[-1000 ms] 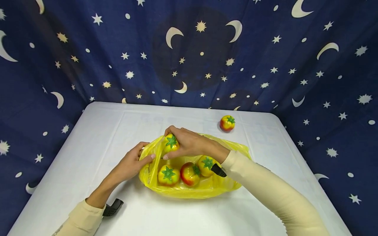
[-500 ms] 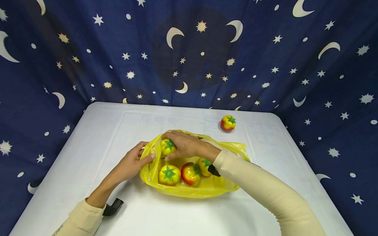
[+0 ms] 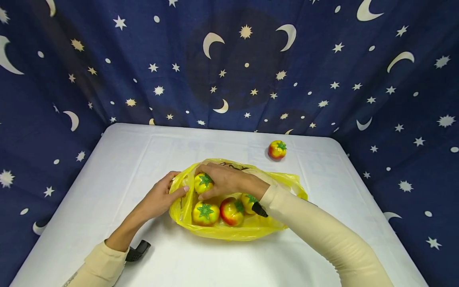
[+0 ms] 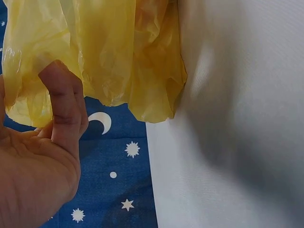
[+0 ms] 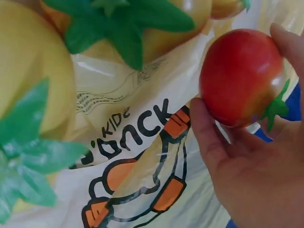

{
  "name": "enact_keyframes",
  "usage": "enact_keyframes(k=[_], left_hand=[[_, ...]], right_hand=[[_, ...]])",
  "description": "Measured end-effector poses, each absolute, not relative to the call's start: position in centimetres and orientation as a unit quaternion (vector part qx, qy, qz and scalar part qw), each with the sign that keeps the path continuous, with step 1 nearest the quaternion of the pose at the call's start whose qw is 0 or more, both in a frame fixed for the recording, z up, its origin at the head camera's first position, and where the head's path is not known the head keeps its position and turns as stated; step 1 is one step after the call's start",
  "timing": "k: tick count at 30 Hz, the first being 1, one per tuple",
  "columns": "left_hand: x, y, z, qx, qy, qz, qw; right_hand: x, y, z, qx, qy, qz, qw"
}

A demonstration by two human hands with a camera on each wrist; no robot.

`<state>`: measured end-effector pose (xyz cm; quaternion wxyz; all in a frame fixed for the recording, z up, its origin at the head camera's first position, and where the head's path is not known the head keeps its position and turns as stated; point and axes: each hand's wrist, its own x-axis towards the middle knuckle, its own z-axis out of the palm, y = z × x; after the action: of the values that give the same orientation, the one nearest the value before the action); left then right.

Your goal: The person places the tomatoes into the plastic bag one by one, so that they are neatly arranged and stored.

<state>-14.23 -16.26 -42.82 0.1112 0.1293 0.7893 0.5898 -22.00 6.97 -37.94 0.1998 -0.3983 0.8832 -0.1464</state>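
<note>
A yellow plastic bag (image 3: 236, 234) lies mouth up on the table, with toy tomatoes inside. My left hand (image 3: 157, 200) holds its left rim, thumb inside the mouth and fingers outside. In the left wrist view, bent fingers (image 4: 64, 102) of that hand press against the yellow film. My right hand (image 3: 224, 178) reaches into the bag and grips a toy tomato (image 3: 201, 183) at the left end. The right wrist view shows this tomato's red side (image 5: 240, 76) between thumb and fingers. Below it sit a yellow-green tomato (image 3: 205, 215), a red-yellow tomato (image 3: 230, 214) and a tomato (image 3: 247, 202) partly under the wrist.
One more toy tomato (image 3: 277, 150) stands on the white table (image 3: 136, 155) behind the bag, to the right. A dark blue curtain (image 3: 229, 75) with moons and stars surrounds the table's back and sides. Black lettering (image 5: 142, 126) shows on the bag's inner wall.
My right hand has lowered the gripped tomato deeper into the bag, shifting slightly left. The bag's back rim now shows above that hand. My left hand has stayed on the left rim.
</note>
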Motion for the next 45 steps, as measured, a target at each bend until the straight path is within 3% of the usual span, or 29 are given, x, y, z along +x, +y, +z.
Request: enact_keyframes(k=[23, 38, 45], left_hand=[[-14.2, -16.0, -42.9, 0.133, 0.785, 0.594, 0.116], [-13.8, -16.1, -42.8, 0.126, 0.784, 0.597, 0.116], [-14.1, -16.1, -42.9, 0.134, 0.789, 0.591, 0.101]], right_hand=[[-21.8, 6.2, -41.4, -0.349, 0.916, -0.071, 0.186], [-21.7, 6.3, -41.5, -0.356, 0.912, -0.079, 0.188], [-21.4, 7.0, -39.0, -0.356, 0.912, -0.082, 0.186]])
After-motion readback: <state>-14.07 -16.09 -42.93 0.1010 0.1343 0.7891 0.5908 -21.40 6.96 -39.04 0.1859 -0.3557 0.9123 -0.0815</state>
